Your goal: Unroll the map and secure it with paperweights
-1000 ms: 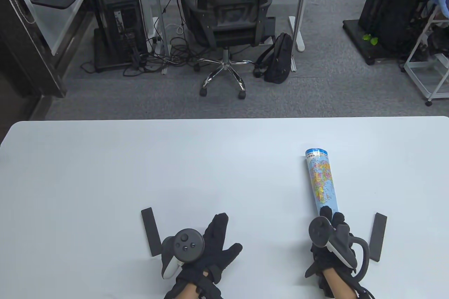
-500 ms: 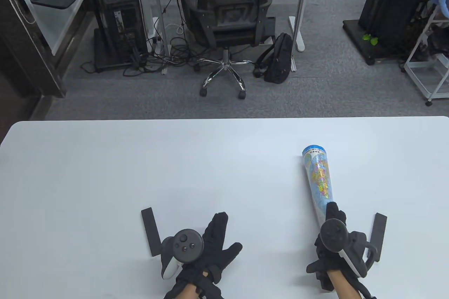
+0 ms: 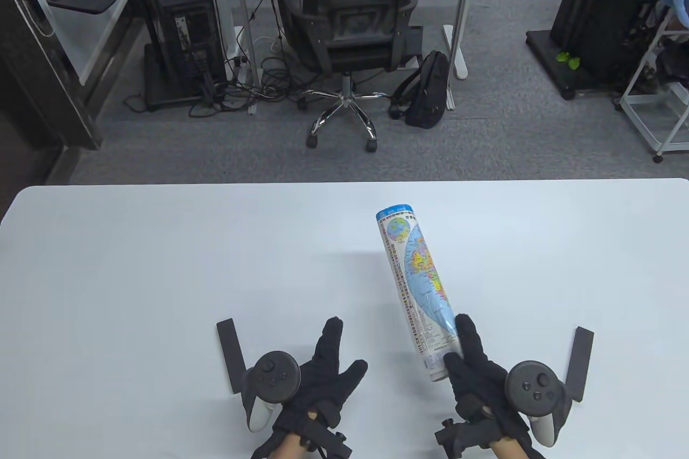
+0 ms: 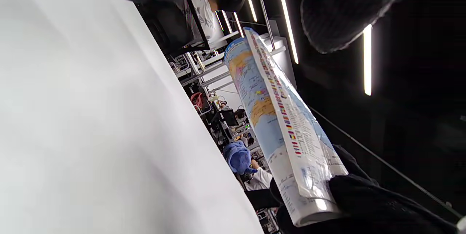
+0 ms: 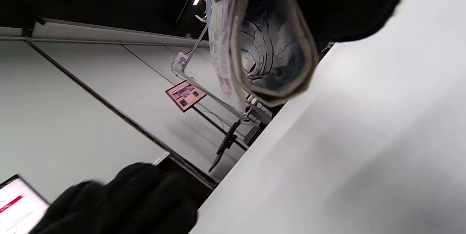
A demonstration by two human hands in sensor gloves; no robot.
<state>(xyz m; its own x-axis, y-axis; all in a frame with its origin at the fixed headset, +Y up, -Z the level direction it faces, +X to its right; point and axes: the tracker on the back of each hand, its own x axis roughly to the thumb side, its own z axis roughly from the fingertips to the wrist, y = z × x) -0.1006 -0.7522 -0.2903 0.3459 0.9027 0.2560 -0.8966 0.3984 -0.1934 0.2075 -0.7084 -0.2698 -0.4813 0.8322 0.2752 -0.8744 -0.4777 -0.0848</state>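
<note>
The rolled map is a colourful tube angled up and away from me above the white table. My right hand grips its near end. The left wrist view shows the tube lifted off the table, and the right wrist view looks into its open end. My left hand lies flat on the table with fingers spread, holding nothing. Two black bar paperweights lie on the table: one left of my left hand, one right of my right hand.
An office chair and a black backpack stand on the floor beyond the table's far edge. Desks and computer towers stand further back.
My right hand has lifted the rolled map and swung it left toward the table's middle. The roll has turned, showing its printed edge. My left hand has shifted slightly.
</note>
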